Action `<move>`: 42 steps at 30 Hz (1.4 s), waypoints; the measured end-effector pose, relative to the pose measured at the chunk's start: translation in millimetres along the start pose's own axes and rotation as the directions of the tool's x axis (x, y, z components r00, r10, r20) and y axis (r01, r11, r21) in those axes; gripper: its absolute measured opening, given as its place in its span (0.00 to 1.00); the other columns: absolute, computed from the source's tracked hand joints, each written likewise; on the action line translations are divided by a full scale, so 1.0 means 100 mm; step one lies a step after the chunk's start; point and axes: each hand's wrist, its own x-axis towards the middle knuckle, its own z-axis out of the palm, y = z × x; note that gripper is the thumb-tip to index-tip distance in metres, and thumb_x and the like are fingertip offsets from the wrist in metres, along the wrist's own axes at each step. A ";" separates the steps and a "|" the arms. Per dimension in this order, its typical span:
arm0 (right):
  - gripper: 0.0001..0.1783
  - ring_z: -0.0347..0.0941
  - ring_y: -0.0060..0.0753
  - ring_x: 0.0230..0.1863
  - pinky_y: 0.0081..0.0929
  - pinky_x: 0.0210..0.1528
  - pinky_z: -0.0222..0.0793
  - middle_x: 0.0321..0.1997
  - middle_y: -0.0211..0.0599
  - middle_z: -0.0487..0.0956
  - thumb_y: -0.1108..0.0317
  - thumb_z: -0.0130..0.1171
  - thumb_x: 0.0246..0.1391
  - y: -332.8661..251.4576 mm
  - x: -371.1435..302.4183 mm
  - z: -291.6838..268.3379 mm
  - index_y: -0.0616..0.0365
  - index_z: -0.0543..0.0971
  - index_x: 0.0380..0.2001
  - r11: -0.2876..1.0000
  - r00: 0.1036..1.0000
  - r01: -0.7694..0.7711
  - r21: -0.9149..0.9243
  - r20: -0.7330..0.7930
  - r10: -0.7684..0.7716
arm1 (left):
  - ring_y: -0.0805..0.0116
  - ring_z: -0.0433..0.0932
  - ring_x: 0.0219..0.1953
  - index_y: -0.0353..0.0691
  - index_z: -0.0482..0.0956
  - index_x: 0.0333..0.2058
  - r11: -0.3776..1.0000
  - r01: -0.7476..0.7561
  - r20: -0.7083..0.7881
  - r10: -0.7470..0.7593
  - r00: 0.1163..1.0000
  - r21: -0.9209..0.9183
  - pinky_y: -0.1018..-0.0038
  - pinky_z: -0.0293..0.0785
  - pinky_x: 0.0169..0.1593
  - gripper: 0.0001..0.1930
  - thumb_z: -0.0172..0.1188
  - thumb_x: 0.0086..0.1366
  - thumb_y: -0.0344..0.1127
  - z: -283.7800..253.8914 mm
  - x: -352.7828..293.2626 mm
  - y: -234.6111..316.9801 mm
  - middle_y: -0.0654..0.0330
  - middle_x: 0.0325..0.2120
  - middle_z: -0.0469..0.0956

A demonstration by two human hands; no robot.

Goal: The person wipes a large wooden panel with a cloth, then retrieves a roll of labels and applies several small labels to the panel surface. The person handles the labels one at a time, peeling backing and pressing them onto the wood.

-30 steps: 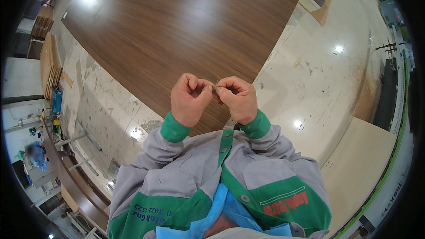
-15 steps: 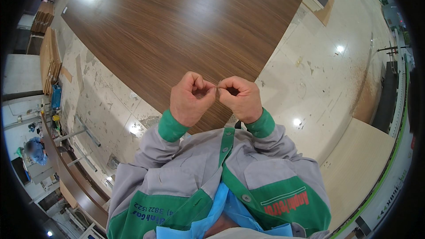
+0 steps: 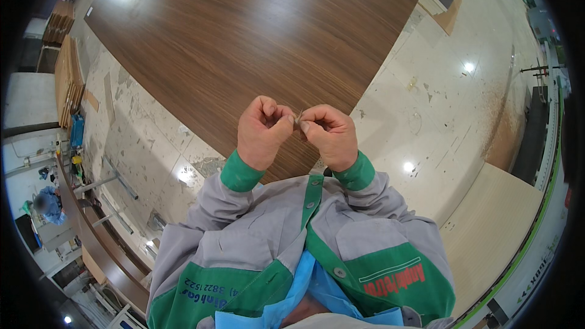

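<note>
Workshop floor, dark wood panel (image 3: 244, 36) | left hand (image 3: 261, 131), right hand (image 3: 329, 135) both pinching small thin piece (image 3: 298, 117)

Labels only: red printed patch (image 3: 396, 280) on the jacket's green chest panel, dark print (image 3: 204, 292) on the other green panel. No packages or screens.

Half a second back the left hand (image 3: 263, 131) and right hand (image 3: 329, 134) had drawn slightly apart, a gap between the fingertips. Now the two hands are closed together again, thumbs and forefingers meeting on a small thin piece (image 3: 298, 117) that sticks up between them. Fists sit marginally higher against the dark wood panel's (image 3: 244, 36) near corner.
</note>
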 end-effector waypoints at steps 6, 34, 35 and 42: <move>0.04 0.76 0.19 0.35 0.22 0.37 0.75 0.36 0.30 0.80 0.77 0.57 0.62 0.08 0.02 -0.05 0.62 0.79 0.39 0.980 1.000 0.004 0.198 0.018 -0.008 | 0.71 0.81 0.37 0.44 0.64 0.35 0.981 0.021 0.024 -0.016 1.000 -0.193 0.72 0.80 0.43 0.12 0.58 0.65 0.20 -0.05 0.03 -0.05 0.59 0.34 0.79; 0.29 0.75 0.37 0.55 0.32 0.59 0.69 0.52 0.43 0.80 0.71 0.66 0.57 -0.08 -0.73 -1.38 0.63 0.73 0.62 0.813 0.739 -0.132 -0.567 -0.603 -0.300 | 0.75 0.83 0.35 0.41 0.78 0.41 0.606 0.270 0.149 -0.243 0.958 -0.748 0.80 0.86 0.33 0.07 0.58 0.73 0.38 -0.32 -0.21 -0.10 0.60 0.40 0.80; 0.27 0.75 0.37 0.57 0.32 0.61 0.68 0.54 0.43 0.80 0.72 0.66 0.57 -0.10 -0.76 -1.25 0.63 0.74 0.60 0.859 0.795 -0.050 -0.509 -0.541 -0.275 | 0.75 0.83 0.36 0.41 0.79 0.43 0.587 0.313 0.196 -0.255 0.947 -0.747 0.78 0.87 0.35 0.09 0.58 0.73 0.39 -0.30 -0.25 -0.12 0.60 0.41 0.79; 0.08 0.75 0.33 0.57 0.30 0.59 0.69 0.53 0.42 0.81 0.72 0.68 0.55 -0.25 -0.81 -0.43 0.59 0.84 0.39 0.838 0.932 0.327 -0.437 -0.001 -0.363 | 0.70 0.84 0.40 0.42 0.79 0.45 0.593 0.464 0.375 -0.276 0.885 -0.658 0.72 0.89 0.39 0.12 0.56 0.74 0.44 -0.11 -0.60 -0.26 0.62 0.41 0.78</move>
